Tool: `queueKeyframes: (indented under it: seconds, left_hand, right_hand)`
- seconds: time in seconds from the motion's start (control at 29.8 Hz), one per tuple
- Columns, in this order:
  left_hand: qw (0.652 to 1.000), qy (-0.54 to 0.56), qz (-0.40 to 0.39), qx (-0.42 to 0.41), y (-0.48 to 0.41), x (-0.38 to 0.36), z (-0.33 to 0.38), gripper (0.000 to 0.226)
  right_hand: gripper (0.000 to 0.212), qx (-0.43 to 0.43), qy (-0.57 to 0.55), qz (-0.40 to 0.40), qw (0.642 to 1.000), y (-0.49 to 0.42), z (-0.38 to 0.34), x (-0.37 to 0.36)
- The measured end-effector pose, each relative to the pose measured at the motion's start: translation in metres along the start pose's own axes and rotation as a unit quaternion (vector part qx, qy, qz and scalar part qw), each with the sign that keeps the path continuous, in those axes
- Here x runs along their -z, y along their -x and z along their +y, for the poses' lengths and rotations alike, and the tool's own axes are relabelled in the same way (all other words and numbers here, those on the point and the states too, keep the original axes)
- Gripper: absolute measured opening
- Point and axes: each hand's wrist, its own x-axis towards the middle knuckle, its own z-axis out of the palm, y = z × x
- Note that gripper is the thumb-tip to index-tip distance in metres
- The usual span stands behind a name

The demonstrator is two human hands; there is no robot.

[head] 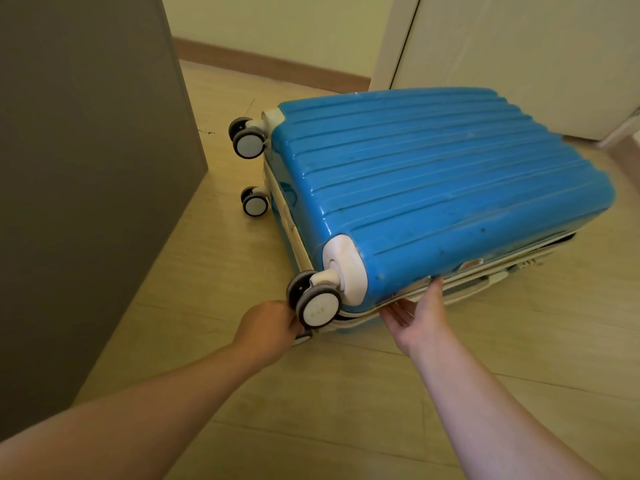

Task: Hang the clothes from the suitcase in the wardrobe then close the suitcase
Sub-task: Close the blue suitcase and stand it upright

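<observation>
A blue ribbed hard-shell suitcase point(433, 188) with cream trim lies flat on the wooden floor. Its lid sits slightly raised, with a thin gap along the near edge. My left hand point(266, 323) is at the near corner beside the grey wheel point(317, 303), fingers curled around the lower wheel or frame there. My right hand point(415, 313) is palm up, with straight fingertips tucked under the lid's near edge. No clothes show.
A tall grey panel point(86, 168) stands at the left, close to the suitcase's wheels. White doors point(519, 57) rise behind the suitcase at the back right. Bare wooden floor point(346, 393) lies in front.
</observation>
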Motion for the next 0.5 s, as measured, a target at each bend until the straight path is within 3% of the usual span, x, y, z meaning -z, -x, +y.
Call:
queueKeyframes:
  seconds: [0.2,0.3,0.5]
  left_hand:
    - [0.979,0.137,0.062,0.135,-0.009,-0.002,-0.004,0.015]
    - [0.979,0.101,0.095,0.149,-0.019,0.006,-0.016,0.023]
    - [0.942,0.278,0.119,0.144,-0.036,0.004,-0.028,0.028]
  right_hand:
    - [0.084,-0.067,-0.031,-0.032,0.997,-0.003,0.009,-0.004]
    - [0.084,-0.090,-0.035,-0.039,0.995,-0.008,0.020,-0.009]
    - [0.072,-0.067,-0.038,-0.056,0.995,-0.009,0.031,-0.024]
